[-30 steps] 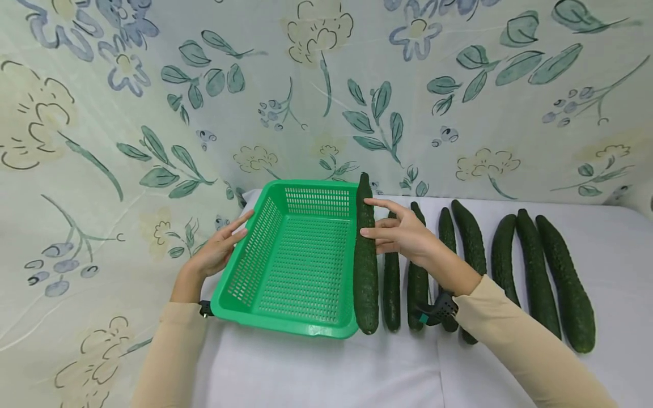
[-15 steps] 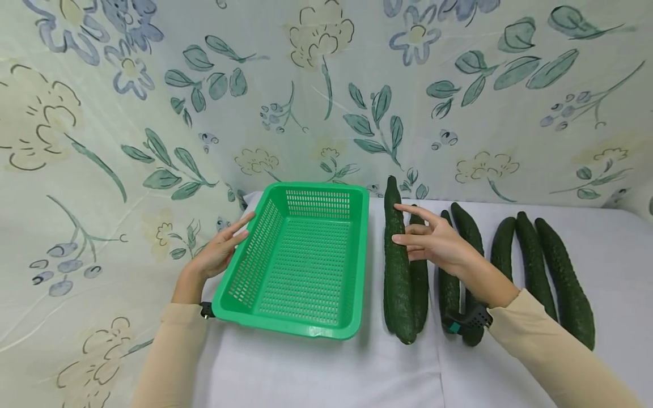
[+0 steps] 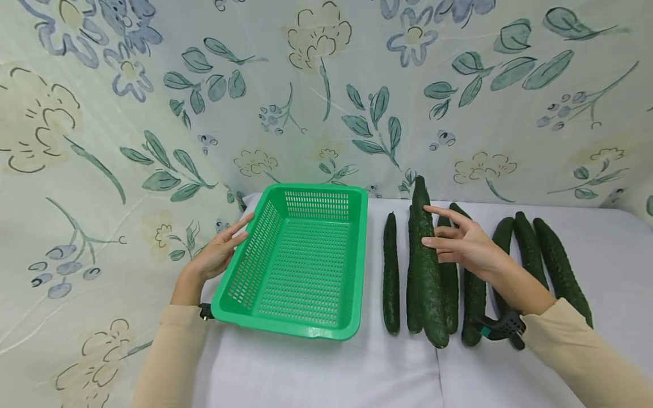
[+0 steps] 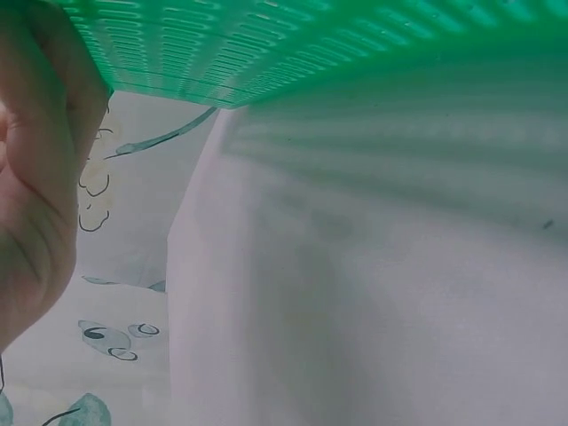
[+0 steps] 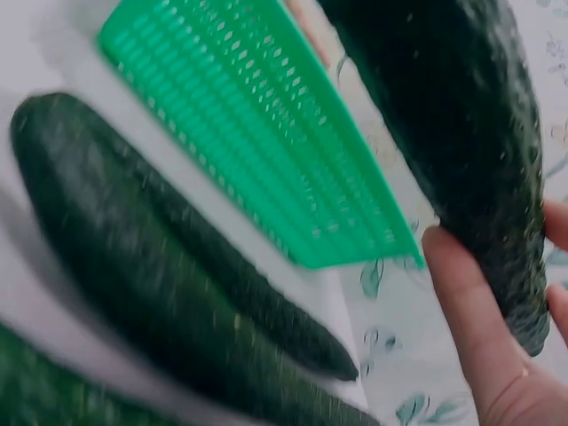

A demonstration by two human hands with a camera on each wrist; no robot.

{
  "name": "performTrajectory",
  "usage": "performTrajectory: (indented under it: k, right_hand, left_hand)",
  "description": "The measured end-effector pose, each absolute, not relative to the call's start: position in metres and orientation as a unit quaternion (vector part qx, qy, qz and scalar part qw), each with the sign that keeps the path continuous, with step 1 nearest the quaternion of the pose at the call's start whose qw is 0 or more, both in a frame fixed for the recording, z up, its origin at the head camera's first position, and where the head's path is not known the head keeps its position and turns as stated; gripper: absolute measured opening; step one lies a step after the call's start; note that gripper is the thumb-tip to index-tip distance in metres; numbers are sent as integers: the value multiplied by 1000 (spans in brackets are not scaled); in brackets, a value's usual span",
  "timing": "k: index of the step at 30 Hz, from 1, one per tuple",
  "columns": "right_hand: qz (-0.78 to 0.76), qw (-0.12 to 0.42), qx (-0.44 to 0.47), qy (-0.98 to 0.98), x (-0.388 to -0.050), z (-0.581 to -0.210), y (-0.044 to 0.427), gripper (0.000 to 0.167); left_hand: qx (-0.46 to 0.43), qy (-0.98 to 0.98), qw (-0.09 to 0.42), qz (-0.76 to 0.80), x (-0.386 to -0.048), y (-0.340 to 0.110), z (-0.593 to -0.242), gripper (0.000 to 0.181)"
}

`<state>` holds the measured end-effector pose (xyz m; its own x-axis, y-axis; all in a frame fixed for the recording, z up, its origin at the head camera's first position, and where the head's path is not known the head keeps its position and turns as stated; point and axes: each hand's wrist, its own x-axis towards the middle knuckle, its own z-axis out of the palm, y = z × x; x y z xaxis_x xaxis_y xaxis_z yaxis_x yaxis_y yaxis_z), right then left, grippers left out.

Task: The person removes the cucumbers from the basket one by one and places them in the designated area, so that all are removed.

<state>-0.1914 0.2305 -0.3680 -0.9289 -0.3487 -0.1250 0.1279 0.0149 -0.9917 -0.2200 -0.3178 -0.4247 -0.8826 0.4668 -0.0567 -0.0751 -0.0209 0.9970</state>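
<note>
In the head view, my left hand (image 3: 218, 252) touches the left rim of a green plastic basket (image 3: 306, 331) with visibly straight fingers. The basket has slotted walls and nothing in it. My right hand (image 3: 466, 243) grips a large dark green cucumber (image 3: 432, 283) between thumb and fingers, thin end pointing away. It hangs over the row of cucumbers, partly covering one shorter cucumber (image 3: 414, 300). In the right wrist view, thumb and fingers pinch the held cucumber (image 5: 453, 115) near its narrow end. The left wrist view catches part of my left hand (image 4: 40, 177) beside the basket wall (image 4: 266, 44).
A thin cucumber (image 3: 390, 275) lies just right of the basket. Several more cucumbers (image 3: 563, 266) line up side by side to the right, some partly under my right forearm. White cloth (image 3: 326, 374) covers the table; a flower-patterned curtain (image 3: 316, 113) hangs behind.
My right hand has carried the large cucumber rightward, from beside the basket's right rim to above the row, uncovering the thin cucumber. My left hand and the basket have hardly moved.
</note>
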Motion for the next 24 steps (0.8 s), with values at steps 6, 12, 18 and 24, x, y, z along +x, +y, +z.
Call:
performTrajectory:
  k: [6,12,18,24]
  right_hand:
    - [-683,161,-90,707,-191,-373,258,73]
    - [-618,142,-89,768,-190,-376,288,74]
    - [-626,143,-105,759,-189,-379,316,74]
    - [-613,135,-107,771,-191,-385,343,75]
  left_hand:
    - [145,671,193,701,-220,-318,-425,55]
    - [146,673,192,699,-220,-318,-425,55]
    - [147,678,189,695,-220,-318,-425,55]
    - [142,685,184,691,-220,-317,-424,54]
